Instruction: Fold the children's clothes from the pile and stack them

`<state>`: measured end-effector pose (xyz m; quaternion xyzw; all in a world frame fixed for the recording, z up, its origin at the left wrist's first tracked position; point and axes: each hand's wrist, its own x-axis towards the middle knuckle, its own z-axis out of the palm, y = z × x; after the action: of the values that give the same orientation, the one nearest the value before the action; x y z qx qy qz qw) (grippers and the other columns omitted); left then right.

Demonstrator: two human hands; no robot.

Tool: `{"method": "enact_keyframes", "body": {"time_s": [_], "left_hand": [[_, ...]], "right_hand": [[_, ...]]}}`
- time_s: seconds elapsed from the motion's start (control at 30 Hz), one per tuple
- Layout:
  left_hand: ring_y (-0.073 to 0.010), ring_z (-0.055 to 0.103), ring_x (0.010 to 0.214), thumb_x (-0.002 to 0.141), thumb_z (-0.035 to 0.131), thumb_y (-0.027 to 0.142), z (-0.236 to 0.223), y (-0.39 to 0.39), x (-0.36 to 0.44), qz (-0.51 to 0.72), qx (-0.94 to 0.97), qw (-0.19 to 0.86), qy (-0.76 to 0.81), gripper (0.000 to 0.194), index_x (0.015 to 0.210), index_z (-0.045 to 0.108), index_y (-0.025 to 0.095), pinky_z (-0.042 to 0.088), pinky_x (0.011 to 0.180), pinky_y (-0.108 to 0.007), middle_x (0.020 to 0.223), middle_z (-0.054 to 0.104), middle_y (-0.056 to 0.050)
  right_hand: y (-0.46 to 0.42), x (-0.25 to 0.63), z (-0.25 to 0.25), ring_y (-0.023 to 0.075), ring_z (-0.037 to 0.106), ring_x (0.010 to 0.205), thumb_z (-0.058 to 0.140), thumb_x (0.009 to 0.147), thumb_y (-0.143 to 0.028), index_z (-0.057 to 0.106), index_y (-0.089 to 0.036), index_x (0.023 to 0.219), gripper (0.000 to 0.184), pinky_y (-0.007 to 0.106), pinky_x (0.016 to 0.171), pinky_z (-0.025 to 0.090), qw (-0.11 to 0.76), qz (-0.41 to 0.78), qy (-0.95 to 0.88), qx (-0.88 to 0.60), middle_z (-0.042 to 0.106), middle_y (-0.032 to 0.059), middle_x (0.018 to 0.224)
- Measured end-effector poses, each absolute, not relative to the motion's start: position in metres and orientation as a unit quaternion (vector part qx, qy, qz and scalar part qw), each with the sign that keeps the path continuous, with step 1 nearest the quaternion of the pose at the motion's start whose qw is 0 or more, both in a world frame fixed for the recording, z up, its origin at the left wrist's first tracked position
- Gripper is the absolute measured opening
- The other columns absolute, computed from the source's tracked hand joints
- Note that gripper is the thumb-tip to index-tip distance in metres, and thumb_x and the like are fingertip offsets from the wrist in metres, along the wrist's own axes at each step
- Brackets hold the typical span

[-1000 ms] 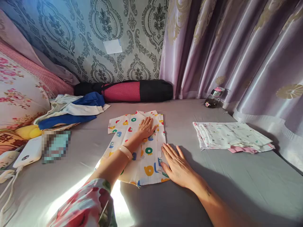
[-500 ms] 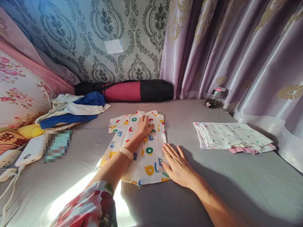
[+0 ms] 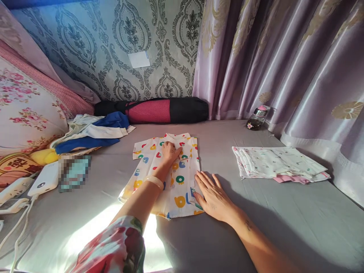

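Note:
A short-sleeved child's shirt (image 3: 179, 191), white with colourful letter and animal prints, lies spread on the grey bedsheet (image 3: 222, 140). Its collar points toward the wall, and its right edge is folded inward. Near the collar, my left hand (image 3: 170, 152) rests on the shirt front with its fingers bent and the thumb apart. The fingertips are partly hidden from me. My right hand (image 3: 213, 197) lies flat with fingers spread, touching the folded right edge near the hem.
Folded white printed clothes (image 3: 278, 161) lie at the right, below a glass bottle (image 3: 256, 118). Crumpled clothes (image 3: 96, 132) and a white power bank (image 3: 44, 180) with cables are at the left. A rolled black and red bag (image 3: 150, 110) lies along the wall.
My left hand's fingers have drawn in and slid slightly down from the collar. My right hand stays at the folded edge. The view has shifted slightly.

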<state>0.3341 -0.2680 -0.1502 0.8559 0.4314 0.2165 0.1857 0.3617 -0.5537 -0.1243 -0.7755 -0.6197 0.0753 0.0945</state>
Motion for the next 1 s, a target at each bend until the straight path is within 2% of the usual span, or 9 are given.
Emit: {"method": "enact_keyframes", "body": {"time_s": [0.2,0.37,0.77,1.0], "left_hand": [[-0.0305,0.054,0.117,0.077,0.064,0.044,-0.154,-0.268,0.331,0.282,0.852,0.206,0.39,0.023,0.086,0.059,0.023,0.043,0.1,-0.049,0.123,0.06,-0.01],[-0.0291,0.054,0.118,0.079,0.062,0.032,-0.147,-0.276,0.33,0.252,0.871,0.204,0.368,0.016,0.093,0.062,0.024,0.041,0.103,-0.048,0.123,0.062,-0.008],[-0.0241,0.054,0.113,0.08,0.054,0.015,-0.148,-0.285,0.329,0.25,0.921,0.178,0.241,0.024,0.097,0.066,0.025,0.04,0.101,-0.042,0.111,0.07,-0.004],[-0.0228,0.054,0.114,0.081,0.048,0.01,-0.152,-0.282,0.33,0.254,0.933,0.186,0.173,0.028,0.097,0.067,0.022,0.036,0.103,-0.044,0.111,0.071,-0.003]], "right_hand": [[-0.554,0.362,-0.126,0.026,0.019,0.149,0.03,0.101,-0.043,0.028,-0.016,0.155,0.06,0.054,0.122,0.013,0.106,0.061,-0.622,-0.774,0.023,0.0077,0.162],[-0.554,0.361,-0.123,0.0257,0.019,0.149,0.03,0.101,-0.043,0.031,-0.012,0.154,0.061,0.053,0.122,0.013,0.098,0.069,-0.618,-0.777,0.022,0.0079,0.162],[-0.555,0.36,-0.123,0.0263,0.021,0.149,0.031,0.101,-0.042,0.033,-0.014,0.153,0.059,0.053,0.122,0.014,0.103,0.065,-0.618,-0.777,0.024,0.0081,0.161],[-0.555,0.361,-0.125,0.027,0.022,0.148,0.031,0.101,-0.044,0.032,-0.016,0.154,0.06,0.054,0.121,0.015,0.117,0.061,-0.618,-0.775,0.025,0.0086,0.161]]}}
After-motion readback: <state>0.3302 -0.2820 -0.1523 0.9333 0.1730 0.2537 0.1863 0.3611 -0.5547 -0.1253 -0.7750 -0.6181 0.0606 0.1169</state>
